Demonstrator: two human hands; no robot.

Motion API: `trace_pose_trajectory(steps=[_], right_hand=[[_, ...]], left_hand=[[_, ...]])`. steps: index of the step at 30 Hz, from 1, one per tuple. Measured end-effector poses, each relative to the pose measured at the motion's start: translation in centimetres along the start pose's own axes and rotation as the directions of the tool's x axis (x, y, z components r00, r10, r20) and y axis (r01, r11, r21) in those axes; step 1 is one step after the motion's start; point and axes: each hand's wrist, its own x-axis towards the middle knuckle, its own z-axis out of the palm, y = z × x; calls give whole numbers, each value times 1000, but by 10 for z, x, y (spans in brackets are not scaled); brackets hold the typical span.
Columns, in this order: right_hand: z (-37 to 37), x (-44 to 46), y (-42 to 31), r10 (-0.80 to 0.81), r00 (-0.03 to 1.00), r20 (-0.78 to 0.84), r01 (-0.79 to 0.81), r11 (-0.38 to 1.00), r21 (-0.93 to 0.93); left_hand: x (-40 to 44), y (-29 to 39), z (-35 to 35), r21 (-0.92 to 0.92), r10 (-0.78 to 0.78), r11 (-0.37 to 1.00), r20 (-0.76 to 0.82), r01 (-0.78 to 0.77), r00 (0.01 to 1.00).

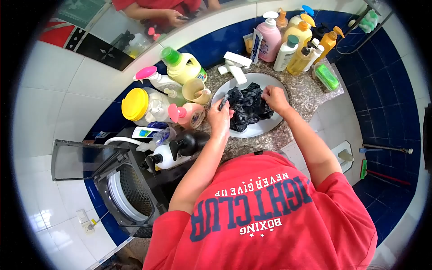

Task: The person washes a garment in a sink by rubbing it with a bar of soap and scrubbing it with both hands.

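Observation:
A crumpled, wet-looking black cloth [250, 108] lies bunched in the white washbasin [260, 129]. My left hand [219, 118] is at the basin's left side, its fingers closed round a raised edge of the cloth. On the opposite side, my right hand [275, 99] has its fingers curled together on the cloth's right edge; the fingertips are partly hidden. Above the basin's back rim stands a white faucet [236, 67], and no running water can be made out.
Left of the basin crowd a beige cup [196, 91], a pink pump bottle [186, 113], a yellow-lidded jar [136, 104] and a black pump bottle [191, 142]. Several pump bottles [269, 38] and a green soap box [326, 76] stand right. An open washing machine [130, 193] is lower left.

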Motion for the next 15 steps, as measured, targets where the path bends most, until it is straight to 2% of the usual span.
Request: trace_pose_trajectory(steps=[1, 2, 3, 5, 7, 9, 10, 11, 13, 15], right_hand=[[-16, 2, -11, -45, 998, 40, 44, 998, 41], [-32, 1, -25, -6, 992, 123, -10, 991, 133], [-46, -1, -40, -7, 993, 117, -9, 992, 130], [-65, -9, -67, -112, 992, 56, 93, 959, 267], [-68, -12, -80, -141, 989, 34, 125, 949, 289], [-63, -17, -88, -288, 956, -61, 289, 875, 389], [-61, -22, -95, -308, 949, -68, 307, 855, 418], [-61, -26, -99, -313, 949, -35, 299, 861, 413], [-58, -33, -102, -327, 945, -4, 298, 854, 427], [-61, -33, -94, -355, 935, 21, 321, 867, 382]], left_hand=[[0, 4, 3, -23, -51, 998, 27, 52, 998], [0, 8, 7, -35, -47, 998, 65, 49, 997], [4, 6, 11, -38, -44, 998, 71, 47, 997], [14, 0, 24, -70, 0, 998, 128, 9, 992], [3, 15, 42, -166, 34, 986, 206, 1, 978], [7, 14, 49, -48, 182, 983, 364, -177, 913], [1, 21, 51, -14, 227, 968, 487, -252, 844], [-2, 20, 55, -119, 244, 970, 509, -214, 825], [1, 15, 54, 83, 225, 953, 448, -290, 865], [8, 13, 51, 211, 143, 953, 312, -216, 939]])
